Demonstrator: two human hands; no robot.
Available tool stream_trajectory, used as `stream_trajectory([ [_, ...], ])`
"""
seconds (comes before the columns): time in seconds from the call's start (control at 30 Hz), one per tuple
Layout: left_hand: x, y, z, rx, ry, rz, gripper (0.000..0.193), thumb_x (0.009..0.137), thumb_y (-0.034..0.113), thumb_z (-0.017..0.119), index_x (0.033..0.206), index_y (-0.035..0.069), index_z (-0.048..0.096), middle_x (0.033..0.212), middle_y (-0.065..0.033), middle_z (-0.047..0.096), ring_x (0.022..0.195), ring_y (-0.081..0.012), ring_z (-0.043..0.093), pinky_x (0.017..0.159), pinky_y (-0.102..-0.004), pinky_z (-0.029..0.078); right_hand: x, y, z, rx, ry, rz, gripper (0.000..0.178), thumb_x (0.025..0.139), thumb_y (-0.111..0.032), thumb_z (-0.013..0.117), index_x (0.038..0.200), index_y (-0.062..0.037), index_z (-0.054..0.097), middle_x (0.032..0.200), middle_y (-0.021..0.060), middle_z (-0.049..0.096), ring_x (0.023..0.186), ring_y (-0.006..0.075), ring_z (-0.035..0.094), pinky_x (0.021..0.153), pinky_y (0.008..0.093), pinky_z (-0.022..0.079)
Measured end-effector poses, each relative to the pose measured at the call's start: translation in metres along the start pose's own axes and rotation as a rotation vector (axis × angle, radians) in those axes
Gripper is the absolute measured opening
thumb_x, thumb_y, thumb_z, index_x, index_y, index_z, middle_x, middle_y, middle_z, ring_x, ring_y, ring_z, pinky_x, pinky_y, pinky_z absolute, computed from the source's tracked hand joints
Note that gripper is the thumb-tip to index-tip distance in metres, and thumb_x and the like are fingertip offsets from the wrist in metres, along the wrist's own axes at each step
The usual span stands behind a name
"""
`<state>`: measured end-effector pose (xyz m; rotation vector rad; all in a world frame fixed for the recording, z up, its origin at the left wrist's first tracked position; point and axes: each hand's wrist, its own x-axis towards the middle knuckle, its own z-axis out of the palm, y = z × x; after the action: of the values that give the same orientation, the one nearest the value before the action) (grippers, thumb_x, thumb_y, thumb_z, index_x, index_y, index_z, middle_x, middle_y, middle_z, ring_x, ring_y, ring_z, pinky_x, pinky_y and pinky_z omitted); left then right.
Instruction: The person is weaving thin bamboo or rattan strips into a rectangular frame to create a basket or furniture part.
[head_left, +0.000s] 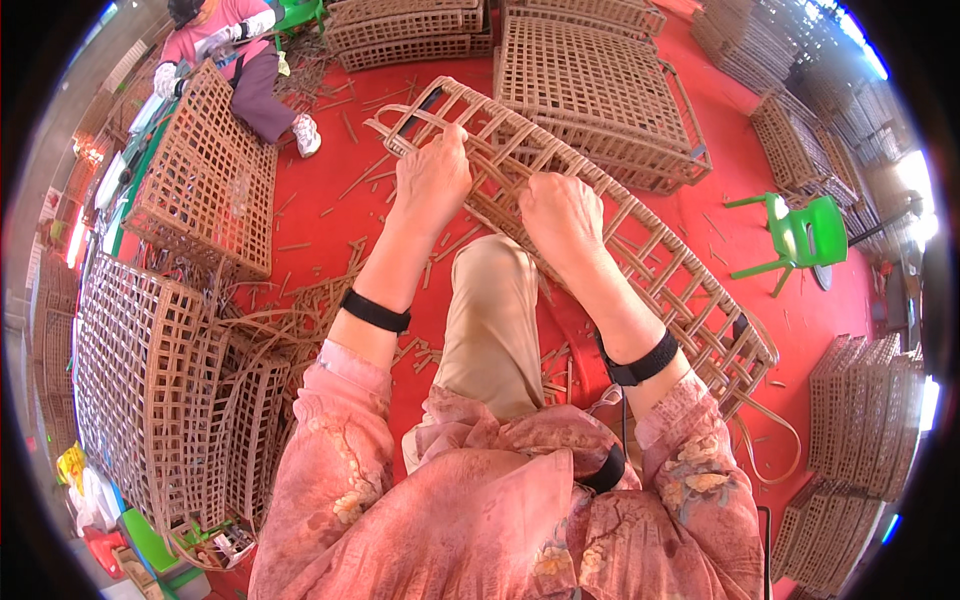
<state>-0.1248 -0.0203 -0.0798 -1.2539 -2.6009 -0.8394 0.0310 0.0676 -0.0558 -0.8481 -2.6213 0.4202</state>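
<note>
A long, narrow basket of brown woven strips lies slantwise in front of me, its far end up and to the left, its near end down to the right. Dark frame pieces show at both ends. My left hand is closed on it near the far-left end, thumb side up. Farther along, my right hand is a closed fist against the lattice; what lies inside its fingers is hidden. From the near-right end a loose strip curls down. My knee is beneath the basket.
Woven baskets are stacked ahead, at left and at right. A green chair stands on the red floor at right. Loose strips litter the floor. Another person sits at upper left, handling a basket.
</note>
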Motion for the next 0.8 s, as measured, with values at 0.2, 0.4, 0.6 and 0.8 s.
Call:
stream_trajectory([
  [0.2, 0.019, -0.030, 0.009, -0.590, 0.032, -0.135, 0.019, 0.084, 0.006, 0.066, 0.102, 0.002, 0.063, 0.089, -0.0113, 0.069, 0.085, -0.0213, 0.067, 0.076, -0.0346, 0.053, -0.001, -0.003, 0.003, -0.007, 0.020, -0.004, 0.023, 0.085, -0.016, 0.059, 0.075, 0.0014, 0.069, 0.075, 0.0236, 0.068, 0.075, 0.0401, 0.068, 0.070, 0.0500, 0.054],
  [0.4, 0.024, -0.048, 0.009, -0.842, 0.167, -0.257, 0.019, 0.078, -0.002, 0.071, 0.095, 0.002, 0.063, 0.088, -0.0031, 0.065, 0.082, -0.0105, 0.062, 0.074, -0.0263, 0.052, -0.016, -0.002, -0.008, 0.121, -0.038, -0.052, 0.019, 0.081, -0.013, 0.062, 0.093, 0.0011, 0.066, 0.082, 0.0232, 0.068, 0.081, 0.0388, 0.068, 0.074, 0.0494, 0.053],
  [0.6, 0.024, -0.061, 0.006, -0.501, 0.149, -0.205, 0.017, 0.083, 0.017, 0.072, 0.098, 0.010, 0.074, 0.092, -0.0086, 0.070, 0.084, -0.0246, 0.069, 0.077, -0.0361, 0.054, -0.022, 0.000, 0.000, 0.208, 0.105, -0.132, 0.025, 0.078, -0.005, 0.065, 0.103, -0.0035, 0.060, 0.085, 0.0186, 0.068, 0.086, 0.0364, 0.067, 0.074, 0.0478, 0.052],
  [0.8, 0.017, -0.053, 0.006, -0.079, 0.200, -0.066, 0.014, 0.084, 0.023, 0.071, 0.095, 0.016, 0.075, 0.092, -0.0103, 0.063, 0.091, -0.0294, 0.064, 0.079, -0.0411, 0.052, -0.019, 0.001, 0.006, 0.159, 0.178, -0.215, 0.019, 0.079, -0.003, 0.065, 0.097, -0.0053, 0.062, 0.078, 0.0144, 0.067, 0.078, 0.0335, 0.064, 0.073, 0.0457, 0.051],
])
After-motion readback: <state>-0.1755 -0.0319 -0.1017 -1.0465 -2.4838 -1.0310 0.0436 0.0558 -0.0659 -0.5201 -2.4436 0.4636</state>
